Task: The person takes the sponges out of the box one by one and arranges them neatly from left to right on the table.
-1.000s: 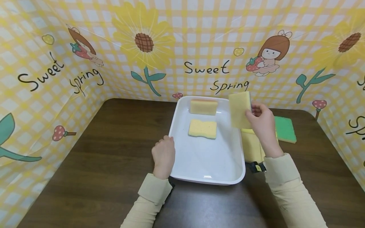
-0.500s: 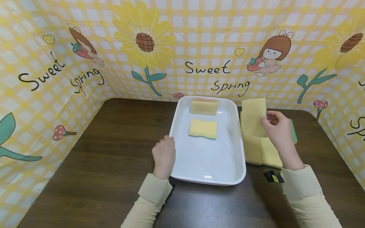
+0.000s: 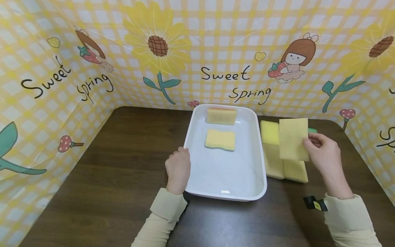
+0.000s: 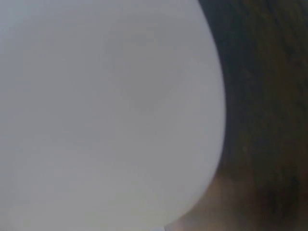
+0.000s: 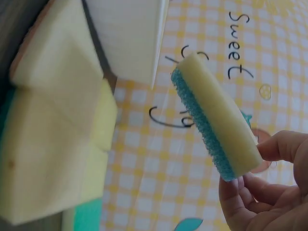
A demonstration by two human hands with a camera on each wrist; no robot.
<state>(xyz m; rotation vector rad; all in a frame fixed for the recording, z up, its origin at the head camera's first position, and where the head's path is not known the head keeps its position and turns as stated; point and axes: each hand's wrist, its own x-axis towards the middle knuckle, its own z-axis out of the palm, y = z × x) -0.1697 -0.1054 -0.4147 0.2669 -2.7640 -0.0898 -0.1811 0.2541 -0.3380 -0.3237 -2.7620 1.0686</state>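
My right hand (image 3: 325, 156) pinches a sponge (image 3: 294, 140) by its right edge, thumb on the yellow face. A rough blue scouring layer backs this sponge (image 5: 216, 115) in the right wrist view. It is held up over several other yellow sponges (image 3: 273, 161) lying beside the tray. At the left side of the white tray (image 3: 263, 164), my left hand (image 3: 178, 169) grips the rim with curled fingers. Inside the tray, one sponge (image 3: 221, 116) stands on edge at the far end and a wavy-edged sponge (image 3: 220, 140) lies flat. The left wrist view shows mostly blurred white tray wall (image 4: 110, 110).
The dark wooden table (image 3: 102, 164) extends on both sides of the tray. Behind it hangs a checked yellow cloth (image 3: 216, 44). A green corner of another sponge (image 3: 312, 130) shows behind the held one.
My right hand has carried the held sponge rightward and down, from above the tray's right rim to over the sponges beside it. My left hand stays at the tray rim.
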